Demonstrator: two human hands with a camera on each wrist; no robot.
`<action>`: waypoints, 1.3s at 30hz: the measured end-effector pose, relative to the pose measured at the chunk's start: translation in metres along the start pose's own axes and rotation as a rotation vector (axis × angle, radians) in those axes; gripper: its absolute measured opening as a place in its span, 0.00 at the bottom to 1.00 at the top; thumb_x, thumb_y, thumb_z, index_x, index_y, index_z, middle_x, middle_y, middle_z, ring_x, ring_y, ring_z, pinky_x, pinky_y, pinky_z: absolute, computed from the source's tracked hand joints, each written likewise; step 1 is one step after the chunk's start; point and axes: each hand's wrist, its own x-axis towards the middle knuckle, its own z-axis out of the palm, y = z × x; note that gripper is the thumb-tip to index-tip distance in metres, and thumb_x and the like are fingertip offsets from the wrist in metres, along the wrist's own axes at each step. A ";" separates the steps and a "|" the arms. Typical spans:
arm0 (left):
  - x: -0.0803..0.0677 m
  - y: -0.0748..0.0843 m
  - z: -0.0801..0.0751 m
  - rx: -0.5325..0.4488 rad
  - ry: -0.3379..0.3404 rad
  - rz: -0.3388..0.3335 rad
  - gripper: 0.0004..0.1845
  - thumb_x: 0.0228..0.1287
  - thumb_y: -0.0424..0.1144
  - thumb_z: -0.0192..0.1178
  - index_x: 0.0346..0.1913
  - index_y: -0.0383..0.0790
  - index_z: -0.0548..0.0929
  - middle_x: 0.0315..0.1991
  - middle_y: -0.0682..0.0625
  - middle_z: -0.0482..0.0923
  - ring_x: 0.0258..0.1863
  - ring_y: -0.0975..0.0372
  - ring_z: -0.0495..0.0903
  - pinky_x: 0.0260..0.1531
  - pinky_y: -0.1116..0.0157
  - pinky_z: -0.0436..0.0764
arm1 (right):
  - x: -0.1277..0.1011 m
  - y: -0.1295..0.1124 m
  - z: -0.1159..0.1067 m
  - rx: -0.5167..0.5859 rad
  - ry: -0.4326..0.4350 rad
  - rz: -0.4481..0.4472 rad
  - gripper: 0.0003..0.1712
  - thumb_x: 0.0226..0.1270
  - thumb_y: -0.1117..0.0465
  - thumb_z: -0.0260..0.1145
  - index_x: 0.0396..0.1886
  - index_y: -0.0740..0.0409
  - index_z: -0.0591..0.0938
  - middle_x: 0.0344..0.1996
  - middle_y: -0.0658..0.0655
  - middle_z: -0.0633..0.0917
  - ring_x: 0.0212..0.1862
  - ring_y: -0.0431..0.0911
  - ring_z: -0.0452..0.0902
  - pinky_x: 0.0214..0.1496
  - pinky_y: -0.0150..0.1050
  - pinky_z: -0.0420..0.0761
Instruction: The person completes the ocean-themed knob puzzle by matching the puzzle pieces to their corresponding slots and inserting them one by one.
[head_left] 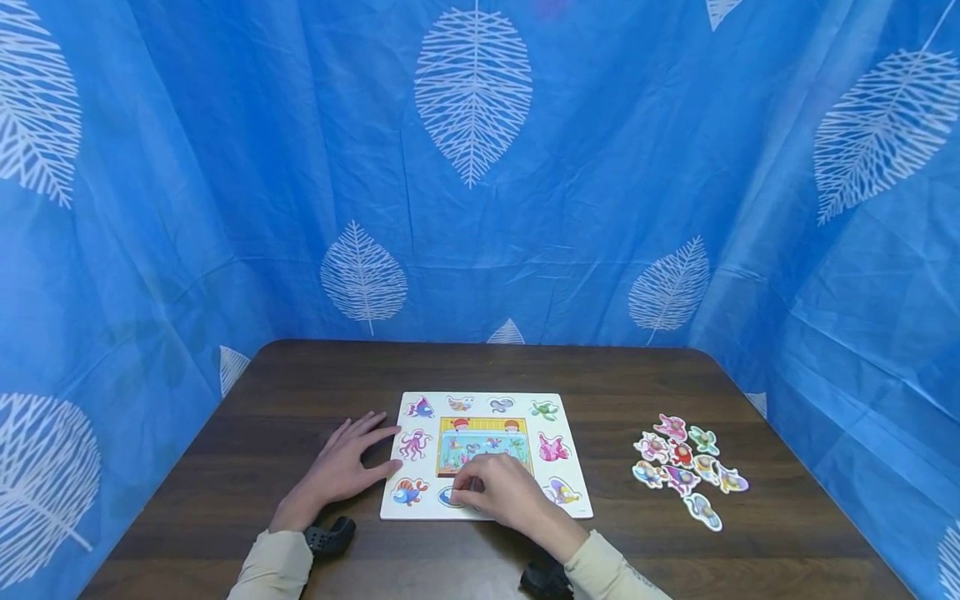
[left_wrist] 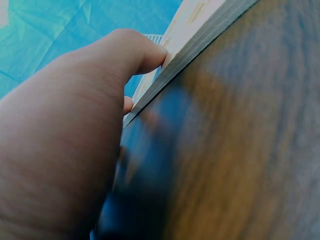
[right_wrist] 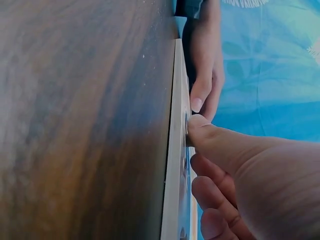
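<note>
— Fingertips of the right hand (head_left: 504,493) pinch a sea-animal piece (head_left: 451,497) at the near edge of the puzzle board (head_left: 570,433)?

— Yes; the left hand (head_left: 347,467) lies flat and relaxed, thumb against the board's left edge.

— Best way to manage it?

— I'd keep that edge braced and move the piece straight, level, clear of its recess. Loose pieces (head_left: 686,467) lie well apart on the table (head_left: 300,375).

Dark wooden table (head_left: 300,375), bearing a white puzzle board (head_left: 577,483), a cluster of loose puzzle pieces (head_left: 686,468), and the left hand (head_left: 341,471) flat beside the board.
</note>
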 end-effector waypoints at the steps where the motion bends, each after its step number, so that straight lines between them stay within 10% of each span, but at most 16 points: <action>1: 0.000 0.000 0.000 0.001 0.000 -0.001 0.37 0.64 0.65 0.65 0.71 0.50 0.78 0.77 0.39 0.65 0.79 0.42 0.58 0.77 0.35 0.51 | 0.000 0.000 0.000 -0.002 -0.003 0.005 0.05 0.63 0.51 0.78 0.31 0.43 0.90 0.23 0.36 0.83 0.25 0.25 0.70 0.28 0.22 0.69; 28: -0.006 0.004 0.002 0.007 -0.002 -0.018 0.37 0.64 0.64 0.66 0.71 0.50 0.78 0.77 0.39 0.65 0.79 0.41 0.58 0.77 0.35 0.51 | -0.004 0.018 -0.039 0.056 -0.160 -0.076 0.16 0.64 0.51 0.78 0.49 0.48 0.91 0.41 0.41 0.91 0.43 0.31 0.83 0.46 0.28 0.83; 39: -0.004 0.003 0.002 0.014 0.013 0.005 0.36 0.65 0.64 0.65 0.71 0.50 0.78 0.76 0.38 0.66 0.78 0.41 0.59 0.76 0.35 0.52 | -0.008 0.042 -0.085 0.086 -0.016 -0.044 0.16 0.64 0.55 0.77 0.49 0.56 0.90 0.43 0.50 0.92 0.39 0.35 0.82 0.44 0.37 0.86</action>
